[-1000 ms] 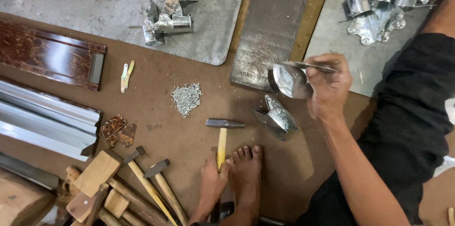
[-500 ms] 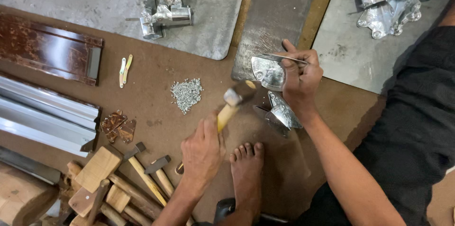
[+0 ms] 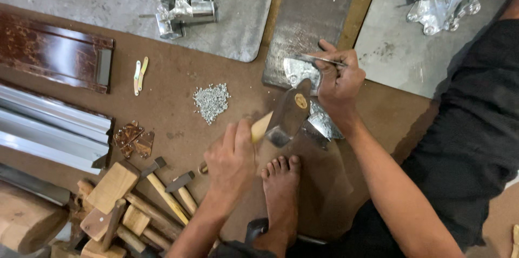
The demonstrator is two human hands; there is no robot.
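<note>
Left hand (image 3: pixel 232 158) clenched round wooden handle of hammer (image 3: pixel 286 114), head raised and tilted over the work. Right hand (image 3: pixel 339 78) pinching a thin metal punch (image 3: pixel 316 59) down on a shiny sheet-metal piece (image 3: pixel 296 68), which lies at the near end of a dark steel plate (image 3: pixel 313 14) on the floor. Second bright metal piece (image 3: pixel 323 123) just beside, under the hammer head. Bare foot (image 3: pixel 281 185) planted close below, toes near the strike zone.

Risks, as judged from this pose:
- Hammer head angled, not square to punch: glancing blow likely, could skid onto right-hand fingers.
- Punch held low, fingers near the tip: little margin if the strike drifts.
- Sheet-metal piece sits loose near plate edge, not clamped: may hop or slide off on impact; edges look sharp.
- Toes near the drop path: a slipped hammer or kicked piece could land there.

Around: pile of small silver rivets (image 3: pixel 212 101) on brown floor mat, spare hammers and wooden mallets (image 3: pixel 140 193) lower left, folded metal brackets (image 3: pixel 186 4) on grey sheet beyond.
</note>
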